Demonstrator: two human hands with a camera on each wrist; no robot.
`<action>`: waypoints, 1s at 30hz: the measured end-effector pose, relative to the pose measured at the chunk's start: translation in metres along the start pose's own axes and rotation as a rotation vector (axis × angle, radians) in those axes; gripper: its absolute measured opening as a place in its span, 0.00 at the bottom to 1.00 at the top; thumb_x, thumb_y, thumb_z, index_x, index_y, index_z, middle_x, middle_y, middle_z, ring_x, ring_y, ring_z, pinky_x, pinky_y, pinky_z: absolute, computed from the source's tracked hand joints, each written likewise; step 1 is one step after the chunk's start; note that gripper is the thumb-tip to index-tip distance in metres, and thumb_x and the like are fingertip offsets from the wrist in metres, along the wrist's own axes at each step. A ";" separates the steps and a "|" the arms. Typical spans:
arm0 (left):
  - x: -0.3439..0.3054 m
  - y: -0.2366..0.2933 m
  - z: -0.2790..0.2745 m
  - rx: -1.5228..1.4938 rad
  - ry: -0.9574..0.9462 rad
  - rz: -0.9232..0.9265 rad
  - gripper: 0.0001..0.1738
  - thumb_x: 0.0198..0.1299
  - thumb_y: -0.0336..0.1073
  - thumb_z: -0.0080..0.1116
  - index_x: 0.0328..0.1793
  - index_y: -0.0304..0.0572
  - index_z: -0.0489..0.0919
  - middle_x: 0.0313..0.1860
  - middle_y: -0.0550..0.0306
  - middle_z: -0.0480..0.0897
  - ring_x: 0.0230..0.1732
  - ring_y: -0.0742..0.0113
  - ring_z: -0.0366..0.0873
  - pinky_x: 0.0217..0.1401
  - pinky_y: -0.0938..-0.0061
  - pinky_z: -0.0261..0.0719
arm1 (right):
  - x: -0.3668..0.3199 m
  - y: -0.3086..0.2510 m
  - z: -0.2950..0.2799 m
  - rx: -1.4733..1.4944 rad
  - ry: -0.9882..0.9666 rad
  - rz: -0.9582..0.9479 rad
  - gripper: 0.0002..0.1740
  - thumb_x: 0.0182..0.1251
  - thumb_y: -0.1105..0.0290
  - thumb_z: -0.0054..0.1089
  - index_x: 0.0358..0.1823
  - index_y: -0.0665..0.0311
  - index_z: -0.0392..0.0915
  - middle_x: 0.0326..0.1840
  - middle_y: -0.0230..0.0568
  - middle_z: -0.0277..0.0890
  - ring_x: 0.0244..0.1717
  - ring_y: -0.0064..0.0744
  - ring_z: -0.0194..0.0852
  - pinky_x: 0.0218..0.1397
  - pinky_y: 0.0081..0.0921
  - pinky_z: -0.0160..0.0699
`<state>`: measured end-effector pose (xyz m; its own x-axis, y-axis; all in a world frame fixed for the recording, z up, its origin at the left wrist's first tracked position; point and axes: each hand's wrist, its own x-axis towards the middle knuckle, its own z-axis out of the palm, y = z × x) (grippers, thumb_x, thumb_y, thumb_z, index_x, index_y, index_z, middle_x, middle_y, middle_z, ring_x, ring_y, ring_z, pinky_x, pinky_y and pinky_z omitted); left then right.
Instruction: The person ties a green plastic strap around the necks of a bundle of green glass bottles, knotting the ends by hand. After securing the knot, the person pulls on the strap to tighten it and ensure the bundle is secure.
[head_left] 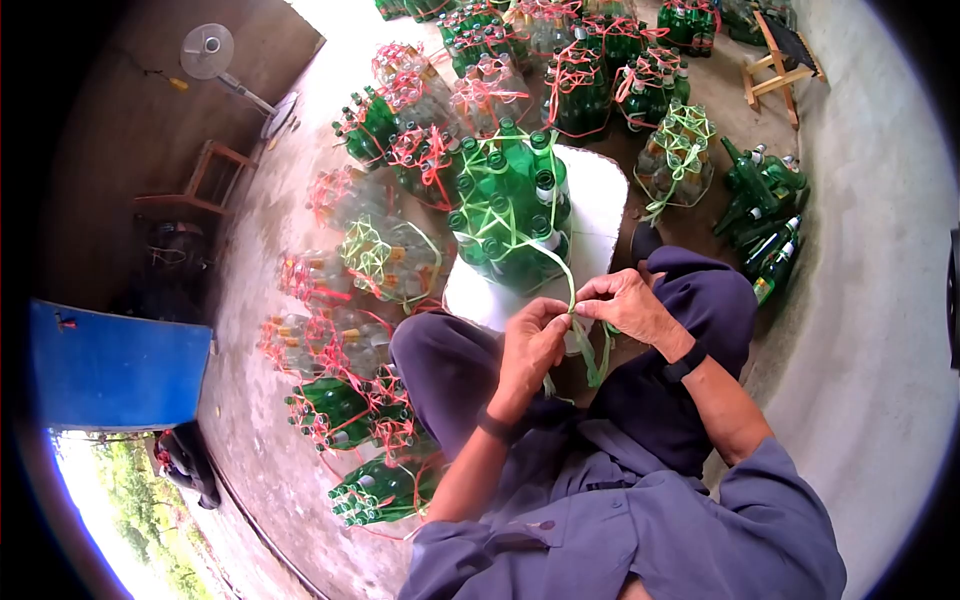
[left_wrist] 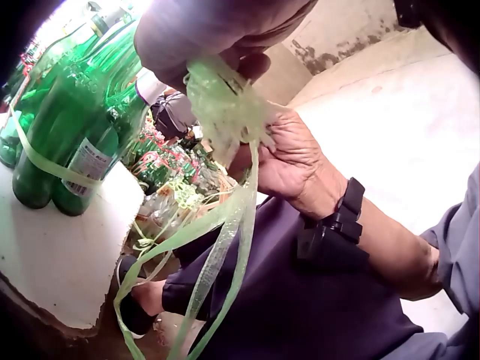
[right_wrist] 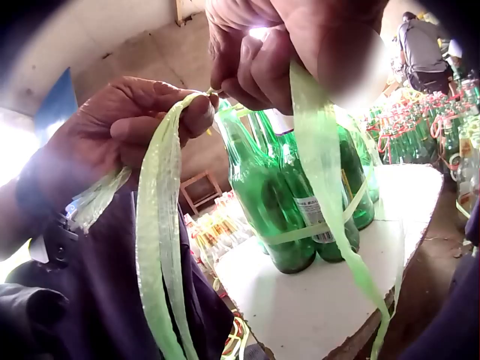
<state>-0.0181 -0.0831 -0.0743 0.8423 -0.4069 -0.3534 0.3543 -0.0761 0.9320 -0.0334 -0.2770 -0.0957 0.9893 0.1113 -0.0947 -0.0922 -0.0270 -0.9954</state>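
Around the white board [head_left: 602, 200], bundles of green and clear bottles are crowded on the floor [head_left: 245, 400], most of them laced with red plastic ribbon [head_left: 425, 165]; two clear-bottle bundles, one to each side of the board, are laced in pale green. By the wall on the right, loose green bottles [head_left: 762, 195] are heaped, below a folding stool [head_left: 785, 72] with a wooden frame. On the left, a fan [head_left: 208, 52], a wooden frame [head_left: 215, 178] and a blue panel [head_left: 120, 365] can be seen. The hands are flanked by the person's knees, and the near end of the board is partly hidden by them. On the board, a bundle of green bottles [head_left: 508, 205] is stood upright, its necks criss-crossed and its sides encircled by green plastic ribbon [head_left: 571, 275], which is drawn from the bundle toward the person. The ribbon is pinched between thumb and fingers by the left hand [head_left: 532, 348]; it is likewise pinched by the right hand [head_left: 637, 308], just beside it, with loose ends hanging below. Whether a knot is formed there cannot be told.
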 end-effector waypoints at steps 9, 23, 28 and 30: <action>0.002 -0.003 0.005 0.039 0.083 0.022 0.09 0.68 0.30 0.59 0.48 0.29 0.80 0.32 0.59 0.82 0.21 0.79 0.71 0.23 0.81 0.68 | -0.002 0.000 -0.001 -0.103 -0.006 -0.031 0.07 0.64 0.73 0.68 0.38 0.73 0.85 0.28 0.33 0.84 0.32 0.14 0.74 0.38 0.20 0.77; 0.006 -0.008 0.004 0.095 0.135 0.040 0.09 0.66 0.31 0.61 0.44 0.30 0.82 0.33 0.61 0.84 0.30 0.78 0.74 0.32 0.81 0.72 | -0.001 -0.002 0.004 -0.115 0.036 -0.058 0.08 0.63 0.73 0.68 0.37 0.72 0.85 0.25 0.31 0.81 0.30 0.14 0.71 0.35 0.20 0.74; 0.005 -0.005 0.006 0.123 0.153 0.083 0.08 0.66 0.30 0.60 0.44 0.30 0.82 0.33 0.59 0.84 0.33 0.76 0.77 0.36 0.79 0.75 | 0.001 0.003 0.004 -0.165 0.060 -0.051 0.09 0.63 0.72 0.68 0.37 0.73 0.84 0.24 0.32 0.79 0.30 0.14 0.70 0.35 0.21 0.74; 0.004 -0.005 0.007 0.124 0.156 0.086 0.08 0.66 0.30 0.60 0.44 0.29 0.82 0.33 0.59 0.85 0.34 0.75 0.78 0.37 0.78 0.76 | 0.000 0.003 0.004 -0.165 0.067 -0.052 0.10 0.62 0.72 0.68 0.38 0.73 0.84 0.24 0.32 0.78 0.30 0.14 0.70 0.35 0.21 0.74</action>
<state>-0.0192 -0.0912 -0.0800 0.9233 -0.2720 -0.2711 0.2337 -0.1623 0.9587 -0.0343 -0.2733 -0.0989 0.9981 0.0505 -0.0364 -0.0264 -0.1859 -0.9822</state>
